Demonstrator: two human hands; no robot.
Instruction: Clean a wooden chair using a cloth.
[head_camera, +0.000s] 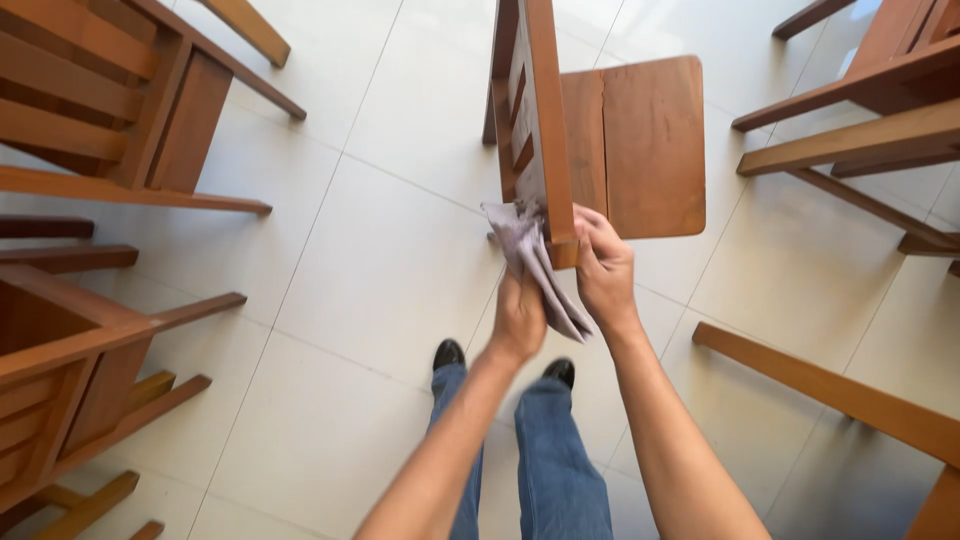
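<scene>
Overturned wooden chairs (90, 150) lie at far left on the tiled floor (380, 260). Left hand (519, 315) is closed on a grey cloth (530, 262) (draped against the backrest). Right hand (603, 268) grips the top rail of the upright wooden chair (640, 140).

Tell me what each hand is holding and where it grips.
Left hand holds a grey cloth bunched near its middle; right hand grips the wooden chair at its backrest's top corner.
</scene>
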